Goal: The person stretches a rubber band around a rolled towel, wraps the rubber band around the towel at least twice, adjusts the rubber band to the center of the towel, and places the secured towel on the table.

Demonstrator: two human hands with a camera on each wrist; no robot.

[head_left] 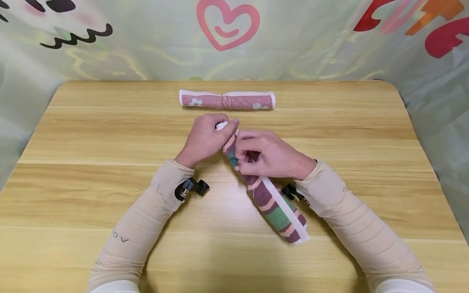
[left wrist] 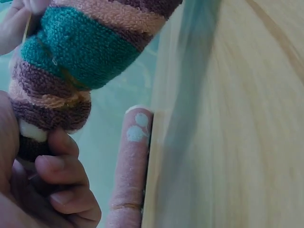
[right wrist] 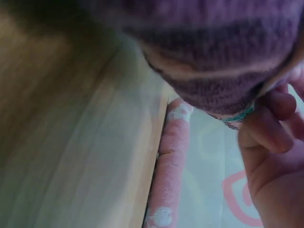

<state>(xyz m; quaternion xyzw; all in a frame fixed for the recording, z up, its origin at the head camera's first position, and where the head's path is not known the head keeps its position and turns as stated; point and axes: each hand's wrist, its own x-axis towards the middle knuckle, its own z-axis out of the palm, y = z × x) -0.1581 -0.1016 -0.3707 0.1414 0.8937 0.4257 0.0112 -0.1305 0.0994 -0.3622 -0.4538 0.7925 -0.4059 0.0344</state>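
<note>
A rolled striped towel [head_left: 277,217], purple, green and peach with white edging, slants between the two hands, raised off the table at its upper end. My left hand [head_left: 206,136] grips that upper end, fingers curled round it. Partway down the roll, the right hand [head_left: 276,156] pinches a thin rubber band [left wrist: 27,27], which stretches away from the towel. In the left wrist view the band also crosses the green stripe [left wrist: 90,52]. The right palm and part of the roll hide where the band runs on the other side.
A pink rolled towel [head_left: 205,101] with white flowers lies crosswise near the table's back edge, cinched at its middle by a thin band. The wooden table [head_left: 91,195] meets a printed cloth backdrop [head_left: 154,44] behind. Small cameras [head_left: 190,188] sit on both wrists.
</note>
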